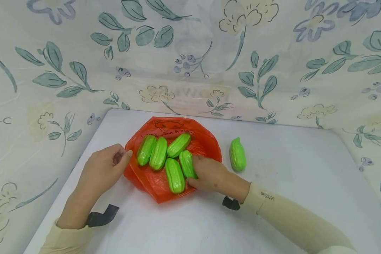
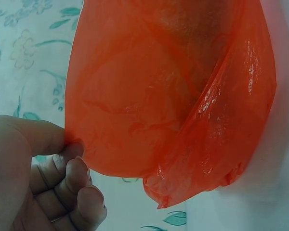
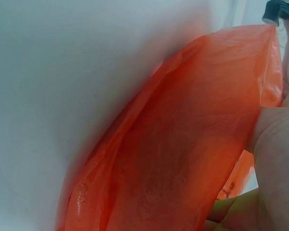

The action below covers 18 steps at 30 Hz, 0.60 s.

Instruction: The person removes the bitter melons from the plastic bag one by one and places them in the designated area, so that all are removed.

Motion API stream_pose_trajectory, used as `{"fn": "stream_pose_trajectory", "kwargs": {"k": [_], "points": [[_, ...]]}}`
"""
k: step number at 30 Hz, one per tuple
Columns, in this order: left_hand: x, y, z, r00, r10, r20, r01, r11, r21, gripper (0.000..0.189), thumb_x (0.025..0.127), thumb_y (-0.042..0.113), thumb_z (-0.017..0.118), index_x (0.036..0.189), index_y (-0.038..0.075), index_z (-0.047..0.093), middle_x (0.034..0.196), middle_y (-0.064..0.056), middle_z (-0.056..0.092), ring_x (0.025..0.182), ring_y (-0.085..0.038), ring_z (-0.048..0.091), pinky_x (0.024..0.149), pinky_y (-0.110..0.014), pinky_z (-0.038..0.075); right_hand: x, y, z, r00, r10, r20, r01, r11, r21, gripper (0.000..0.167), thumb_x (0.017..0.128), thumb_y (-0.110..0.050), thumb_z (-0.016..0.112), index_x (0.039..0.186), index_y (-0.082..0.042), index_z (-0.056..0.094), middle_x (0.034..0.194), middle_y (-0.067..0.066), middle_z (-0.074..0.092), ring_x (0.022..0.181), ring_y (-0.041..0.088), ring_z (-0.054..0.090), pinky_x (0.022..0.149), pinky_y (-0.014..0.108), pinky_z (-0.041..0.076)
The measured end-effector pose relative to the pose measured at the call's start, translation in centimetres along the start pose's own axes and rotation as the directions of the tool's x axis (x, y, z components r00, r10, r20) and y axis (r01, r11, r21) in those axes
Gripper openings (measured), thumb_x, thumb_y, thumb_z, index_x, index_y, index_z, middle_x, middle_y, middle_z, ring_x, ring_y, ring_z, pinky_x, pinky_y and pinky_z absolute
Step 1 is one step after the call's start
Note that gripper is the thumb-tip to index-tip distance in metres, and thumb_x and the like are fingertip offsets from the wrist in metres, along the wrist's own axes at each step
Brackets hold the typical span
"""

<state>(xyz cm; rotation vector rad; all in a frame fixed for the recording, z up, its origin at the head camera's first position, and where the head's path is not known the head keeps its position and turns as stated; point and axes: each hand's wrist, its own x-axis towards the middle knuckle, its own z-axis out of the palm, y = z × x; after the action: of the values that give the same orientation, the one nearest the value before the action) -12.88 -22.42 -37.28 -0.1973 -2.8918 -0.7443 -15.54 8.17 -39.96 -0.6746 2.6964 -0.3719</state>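
Observation:
A red plastic bag (image 1: 165,190) lies spread open on the table, with several glossy green ridged cucumber-like vegetables (image 1: 158,153) in its mouth. My left hand (image 1: 104,168) pinches the bag's left edge between thumb and forefinger; the left wrist view shows the thin film (image 2: 135,110) caught at the fingertips, the other fingers curled beneath. My right hand (image 1: 211,173) reaches over the bag's right side and grips the rightmost vegetable (image 1: 187,164) inside, thumb at its near end. In the right wrist view the bag's side (image 3: 183,130) hides most of that vegetable.
One more green vegetable (image 1: 238,155) lies on the white table (image 1: 292,183), right of the bag. Behind the table hangs a floral cloth (image 1: 190,84). Dark straps (image 1: 103,216) show at both wrists.

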Motion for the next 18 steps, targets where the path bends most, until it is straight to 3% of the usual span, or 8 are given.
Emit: {"fn": "stream_pose_trajectory", "kwargs": {"k": [10, 18], "points": [[-0.01, -0.1, 0.03, 1.0, 0.005, -0.005, -0.005, 1.0, 0.008, 0.02, 0.103, 0.026, 0.065, 0.09, 0.01, 0.062, 0.068, 0.001, 0.054, 0.066, -0.021, 0.05, 0.055, -0.031, 0.044, -0.04, 0.23, 0.05, 0.999, -0.033, -0.024, 0.034, 0.998, 0.052, 0.039, 0.095, -0.03, 0.073, 0.121, -0.005, 0.058, 0.085, 0.0, 0.058, 0.076, 0.016, 0.058, 0.066, 0.027, 0.051], [0.05, -0.06, -0.1, 1.0, -0.006, 0.01, 0.006, 1.0, 0.006, 0.02, 0.103, 0.026, 0.064, 0.091, 0.01, 0.063, 0.068, 0.001, 0.054, 0.067, -0.021, 0.05, 0.056, -0.032, 0.043, -0.11, 0.22, -0.15, 0.999, -0.025, -0.022, 0.027, 0.998, 0.06, 0.035, 0.095, -0.03, 0.072, 0.115, -0.004, 0.059, 0.081, 0.0, 0.058, 0.072, 0.016, 0.057, 0.061, 0.027, 0.05]]}}
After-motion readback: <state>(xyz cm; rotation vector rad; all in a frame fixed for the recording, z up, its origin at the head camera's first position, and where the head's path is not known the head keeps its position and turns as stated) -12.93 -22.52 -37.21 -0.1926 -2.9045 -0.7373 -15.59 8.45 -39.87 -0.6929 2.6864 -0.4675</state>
